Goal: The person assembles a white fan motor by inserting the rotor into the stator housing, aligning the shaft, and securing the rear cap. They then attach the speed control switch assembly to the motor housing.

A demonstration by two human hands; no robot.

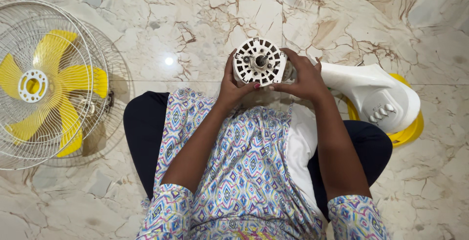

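Seated cross-legged on marble floor [205, 15], left hand [233, 84] and right hand [304, 78] both clasp the white motor housing [259, 61] above the lap, shaft facing up toward the camera, likely for inspection. Right beyond: fan base [376, 98]. Far left: grille [44, 81] with yellow blades [58, 86], set aside.

A single head-worn camera looks steeply down (nearly straight) at the person's lap and marble floor [205, 20], close in.
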